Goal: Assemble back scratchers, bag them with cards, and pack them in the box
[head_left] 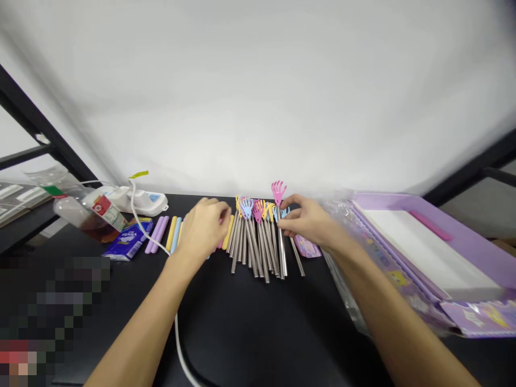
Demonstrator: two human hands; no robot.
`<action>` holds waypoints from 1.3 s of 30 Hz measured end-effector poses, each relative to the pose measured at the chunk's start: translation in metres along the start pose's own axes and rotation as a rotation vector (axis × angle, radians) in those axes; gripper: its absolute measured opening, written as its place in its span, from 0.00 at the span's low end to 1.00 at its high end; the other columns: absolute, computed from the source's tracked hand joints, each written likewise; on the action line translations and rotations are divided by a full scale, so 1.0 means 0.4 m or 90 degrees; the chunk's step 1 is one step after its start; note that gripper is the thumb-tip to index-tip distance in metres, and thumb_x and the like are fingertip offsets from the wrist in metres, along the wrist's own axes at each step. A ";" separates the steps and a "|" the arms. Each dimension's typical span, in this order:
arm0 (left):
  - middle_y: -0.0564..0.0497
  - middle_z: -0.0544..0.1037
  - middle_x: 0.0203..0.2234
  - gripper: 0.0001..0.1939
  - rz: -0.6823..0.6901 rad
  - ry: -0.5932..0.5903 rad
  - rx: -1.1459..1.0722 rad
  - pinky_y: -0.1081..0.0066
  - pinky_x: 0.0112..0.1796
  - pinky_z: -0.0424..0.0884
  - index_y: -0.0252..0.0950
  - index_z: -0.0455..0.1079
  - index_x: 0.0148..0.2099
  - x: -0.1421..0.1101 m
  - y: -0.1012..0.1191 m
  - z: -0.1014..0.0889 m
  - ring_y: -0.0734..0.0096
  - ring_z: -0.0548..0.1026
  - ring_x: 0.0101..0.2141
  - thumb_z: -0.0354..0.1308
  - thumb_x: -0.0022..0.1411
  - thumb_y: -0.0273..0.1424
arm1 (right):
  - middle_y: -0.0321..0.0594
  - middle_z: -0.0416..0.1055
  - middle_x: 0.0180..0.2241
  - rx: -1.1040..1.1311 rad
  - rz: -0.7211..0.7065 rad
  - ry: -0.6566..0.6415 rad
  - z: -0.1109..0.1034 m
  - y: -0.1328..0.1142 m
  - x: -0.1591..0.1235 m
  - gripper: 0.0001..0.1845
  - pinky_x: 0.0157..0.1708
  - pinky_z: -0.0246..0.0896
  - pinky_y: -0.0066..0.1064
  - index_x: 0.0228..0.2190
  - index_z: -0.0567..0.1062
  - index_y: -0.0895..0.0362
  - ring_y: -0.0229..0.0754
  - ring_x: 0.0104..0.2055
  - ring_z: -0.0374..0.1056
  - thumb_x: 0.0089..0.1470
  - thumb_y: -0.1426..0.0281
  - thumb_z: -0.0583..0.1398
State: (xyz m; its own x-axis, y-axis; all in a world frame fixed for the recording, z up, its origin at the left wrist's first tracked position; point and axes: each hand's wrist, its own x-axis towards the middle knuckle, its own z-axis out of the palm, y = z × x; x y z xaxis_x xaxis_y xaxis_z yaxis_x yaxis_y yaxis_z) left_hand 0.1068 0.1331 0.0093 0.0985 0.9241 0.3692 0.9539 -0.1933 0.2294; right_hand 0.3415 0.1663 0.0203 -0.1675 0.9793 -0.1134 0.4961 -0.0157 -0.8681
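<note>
My right hand (304,220) pinches a pink back scratcher (278,192) by its metal rod, just below the claw-shaped head. It stands over a bunch of back scratchers (258,244) with steel rods and yellow, blue and pink heads. My left hand (205,226) is left of the bunch, fingers curled closed around a pink handle tube (220,244), which they mostly hide. Right beside it lies a yellow handle tube (228,232). Purple handle tubes (157,235), another yellow one and a blue one (176,235) lie left of that hand.
On the right are a purple box (403,209) and clear plastic wrapping (342,279). A small pink packet (308,246) lies beside the rods. At left are a bottle (86,209), a blue tissue pack (128,239), a power strip (149,202) and a white cable (177,333) crossing the black table.
</note>
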 end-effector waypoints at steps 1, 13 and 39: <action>0.47 0.81 0.33 0.12 -0.045 -0.033 0.028 0.63 0.36 0.69 0.38 0.78 0.36 0.003 -0.015 -0.009 0.54 0.77 0.41 0.52 0.66 0.30 | 0.33 0.73 0.19 0.080 -0.012 -0.013 -0.007 -0.002 -0.006 0.26 0.26 0.63 0.32 0.44 0.70 0.55 0.41 0.23 0.69 0.39 0.72 0.65; 0.44 0.82 0.35 0.09 -0.116 -0.191 0.132 0.63 0.36 0.69 0.37 0.75 0.32 -0.005 -0.005 0.026 0.52 0.79 0.41 0.53 0.61 0.31 | 0.31 0.66 0.20 0.337 0.009 -0.037 0.010 0.034 -0.063 0.14 0.24 0.58 0.28 0.33 0.77 0.58 0.34 0.23 0.63 0.42 0.67 0.69; 0.55 0.73 0.19 0.05 0.023 -0.164 -0.458 0.73 0.25 0.62 0.35 0.74 0.26 -0.008 0.042 -0.052 0.75 0.68 0.23 0.61 0.50 0.30 | 0.35 0.71 0.31 0.556 -0.104 0.062 -0.067 -0.002 -0.069 0.08 0.31 0.64 0.28 0.34 0.73 0.55 0.37 0.31 0.72 0.51 0.67 0.66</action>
State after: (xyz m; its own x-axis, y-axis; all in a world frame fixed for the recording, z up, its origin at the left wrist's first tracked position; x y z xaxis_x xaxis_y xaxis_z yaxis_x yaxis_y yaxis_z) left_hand 0.1165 0.1199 0.0306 0.2734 0.9437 0.1862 0.5384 -0.3106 0.7833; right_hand 0.3684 0.1448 0.0371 -0.0865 0.9949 0.0514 -0.3601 0.0169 -0.9328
